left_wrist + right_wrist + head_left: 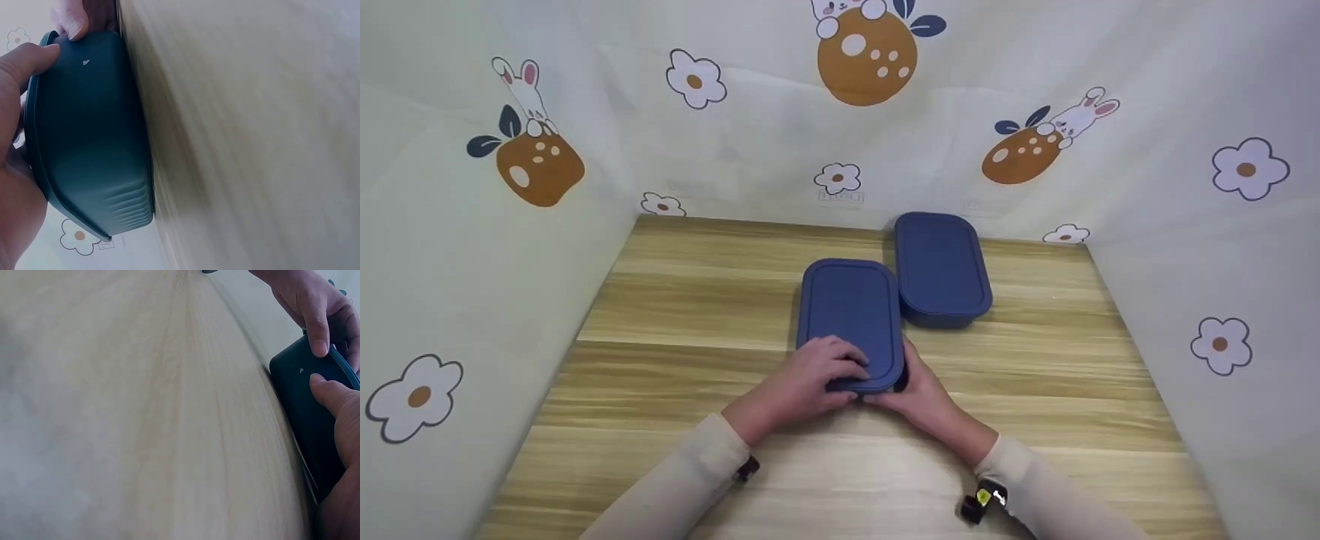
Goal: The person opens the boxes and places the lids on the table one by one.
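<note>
A dark blue lidded food container (851, 300) stands upright on the table, its lid on; in the left wrist view the same container (90, 124) looks dark green. My left hand (814, 375) grips its near end, fingers bent over the lid and thumb against the front wall below the rim. Around the near right corner, my right hand (922, 394) holds the container, thumb on the front wall; its other fingertips are hidden. The right wrist view shows both thumbs close together on the container (306, 399), near a small white mark.
A second dark blue lidded container (941, 262) stands behind and to the right, very close to the first. The wood-grain table (675, 315) is bounded by pale printed cloth (765, 142) at the back and sides.
</note>
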`<state>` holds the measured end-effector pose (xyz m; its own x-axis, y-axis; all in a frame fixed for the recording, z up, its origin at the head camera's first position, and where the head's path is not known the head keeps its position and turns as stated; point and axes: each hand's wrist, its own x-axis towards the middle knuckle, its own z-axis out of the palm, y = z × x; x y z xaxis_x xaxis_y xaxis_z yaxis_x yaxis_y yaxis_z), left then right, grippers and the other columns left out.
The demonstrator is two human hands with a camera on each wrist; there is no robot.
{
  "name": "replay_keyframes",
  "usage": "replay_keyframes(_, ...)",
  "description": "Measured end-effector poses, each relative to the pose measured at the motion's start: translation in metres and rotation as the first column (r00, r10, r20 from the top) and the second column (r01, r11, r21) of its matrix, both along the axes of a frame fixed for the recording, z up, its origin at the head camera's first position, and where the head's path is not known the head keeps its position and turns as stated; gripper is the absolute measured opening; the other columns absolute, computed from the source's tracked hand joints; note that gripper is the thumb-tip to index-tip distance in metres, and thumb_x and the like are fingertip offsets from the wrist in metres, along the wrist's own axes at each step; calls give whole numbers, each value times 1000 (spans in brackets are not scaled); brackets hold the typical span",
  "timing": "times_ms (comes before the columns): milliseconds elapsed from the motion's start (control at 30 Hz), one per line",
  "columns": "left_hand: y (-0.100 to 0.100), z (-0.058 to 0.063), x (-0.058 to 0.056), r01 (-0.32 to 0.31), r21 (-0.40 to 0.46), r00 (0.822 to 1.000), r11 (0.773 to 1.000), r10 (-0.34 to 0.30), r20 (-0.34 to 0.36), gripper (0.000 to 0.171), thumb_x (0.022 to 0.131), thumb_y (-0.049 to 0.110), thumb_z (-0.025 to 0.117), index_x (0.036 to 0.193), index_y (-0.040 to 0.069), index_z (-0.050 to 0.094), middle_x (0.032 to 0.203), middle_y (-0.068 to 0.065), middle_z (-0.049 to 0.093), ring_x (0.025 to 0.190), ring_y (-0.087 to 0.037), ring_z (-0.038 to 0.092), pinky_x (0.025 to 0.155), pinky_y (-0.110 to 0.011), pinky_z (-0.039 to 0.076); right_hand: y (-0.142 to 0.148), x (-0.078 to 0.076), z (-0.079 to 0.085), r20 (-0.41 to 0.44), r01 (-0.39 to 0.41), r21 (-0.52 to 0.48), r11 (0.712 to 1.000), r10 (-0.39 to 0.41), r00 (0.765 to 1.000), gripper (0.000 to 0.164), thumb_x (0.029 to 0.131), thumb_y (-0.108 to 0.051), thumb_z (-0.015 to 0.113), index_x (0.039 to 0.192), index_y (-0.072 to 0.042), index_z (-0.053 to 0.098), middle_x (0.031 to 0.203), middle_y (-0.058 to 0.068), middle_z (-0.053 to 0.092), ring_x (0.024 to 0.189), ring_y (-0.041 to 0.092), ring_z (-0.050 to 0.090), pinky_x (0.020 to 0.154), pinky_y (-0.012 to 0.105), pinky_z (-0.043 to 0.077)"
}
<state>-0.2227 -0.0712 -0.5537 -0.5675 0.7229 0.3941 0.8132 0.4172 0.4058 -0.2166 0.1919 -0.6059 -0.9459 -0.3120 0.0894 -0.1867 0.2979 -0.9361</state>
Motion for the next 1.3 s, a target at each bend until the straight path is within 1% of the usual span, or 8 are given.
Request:
replay_keyframes(267, 1, 2, 0, 15, 1, 1000, 1000, -15, 12, 30, 94, 18, 87, 123, 14, 84, 132, 1, 75, 127, -22, 66, 110, -46, 50, 1, -1, -1, -14, -1, 6, 1000, 1, 1000, 122, 80, -22, 103, 176, -21, 29, 171, 2, 46, 155, 19, 44, 127, 31, 31)
replay_keyframes(500, 3, 3, -1, 30, 8, 999, 1000, -30, 17, 27, 93, 17, 89, 119, 12, 85, 130, 0, 76, 126, -22, 67, 111, -46, 51, 1, 0, -1, -23, 8, 20, 1000, -8, 1000, 122, 79, -23, 104, 176, -21, 30, 170, 2, 48, 154, 19, 45, 127, 30, 31)
replay_keyframes(600, 3, 4, -1, 30, 9, 999, 999, -31, 24, 27, 93, 17, 89, 119, 11, 85, 130, 0, 77, 126, -21, 68, 111, -47, 51, 1, 1, -1, -20, 4, 3, 1000, -4, 1000, 120, 80, -22, 103, 176, -21, 31, 170, 2, 48, 154, 19, 44, 127, 29, 31)
replay_keyframes(767, 2, 3, -1, 23, 18, 999, 1000, -24, 44, 29, 93, 14, 87, 122, 12, 85, 130, 1, 76, 126, -19, 67, 112, -45, 50, 1, 1, 0, -12, -11, -21, 1000, 11, 1000, 116, 82, -22, 102, 175, -24, 32, 169, 1, 50, 154, 20, 45, 126, 29, 32)
replay_keyframes(1000, 2, 8, 2, 12, -32, 997, 999, -10, 78, 32, 97, 19, 85, 128, 12, 81, 135, -1, 73, 132, -22, 64, 118, -45, 47, 1, 0, 1, -13, 8, 1, 1000, -8, 1000, 117, 81, -24, 103, 175, -24, 32, 168, 1, 51, 153, 20, 46, 127, 32, 32)
replay_keyframes(1100, -1, 8, 2, 3, -48, 998, 999, 0, 56, 35, 96, 22, 87, 129, 13, 79, 132, -1, 71, 127, -23, 63, 115, -45, 48, 1, 0, 0, -9, 4, 3, 1000, -4, 1000, 118, 81, -25, 103, 175, -24, 32, 167, 1, 51, 153, 20, 46, 127, 34, 32)
replay_keyframes(1233, -6, 5, 0, -9, -41, 1000, 999, 9, -8, 35, 91, 24, 93, 123, 16, 79, 120, 2, 65, 113, -20, 61, 103, -42, 53, 1, 0, -1, -9, 2, 3, 1000, -2, 1000, 119, 80, -24, 103, 175, -23, 31, 167, 1, 52, 152, 20, 47, 128, 36, 32)
replay_keyframes(1300, -7, 3, -2, -4, -36, 999, 999, 2, -33, 33, 91, 24, 93, 120, 17, 80, 116, 3, 63, 107, -19, 60, 97, -41, 53, 2, 1, -1, -10, 5, 8, 1000, -4, 1000, 119, 80, -24, 103, 175, -23, 31, 167, 1, 52, 152, 19, 47, 128, 36, 32)
